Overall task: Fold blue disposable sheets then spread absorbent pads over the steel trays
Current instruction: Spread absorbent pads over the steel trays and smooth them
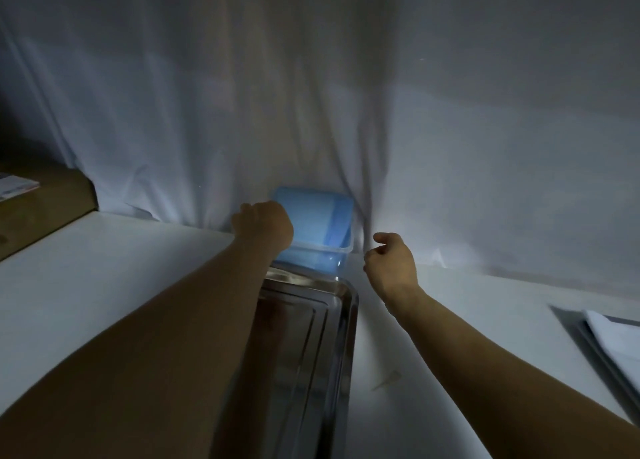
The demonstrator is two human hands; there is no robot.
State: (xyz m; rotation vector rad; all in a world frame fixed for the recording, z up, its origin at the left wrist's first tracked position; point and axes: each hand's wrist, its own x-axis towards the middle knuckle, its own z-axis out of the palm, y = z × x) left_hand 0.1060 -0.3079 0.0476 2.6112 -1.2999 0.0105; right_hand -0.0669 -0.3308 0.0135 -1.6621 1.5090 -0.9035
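Observation:
A clear plastic tub [341, 250] stands at the back of the white table against a hanging white cloth, with folded blue sheets [318, 216] stacked in it. My left hand [265, 224] rests over the tub's left side, knuckles up; its fingers are hidden, so I cannot see whether they grip a sheet. My right hand [389, 263] hovers just right of the tub, fingers loosely curled, holding nothing. An empty steel tray [341, 337] lies in front of the tub, partly under my left forearm.
A white cloth [311, 95] hangs as a backdrop across the far side. A brown cardboard box [45, 205] sits at the left edge. At the right edge lies another steel tray [588, 351] with a white pad [620, 341] on it.

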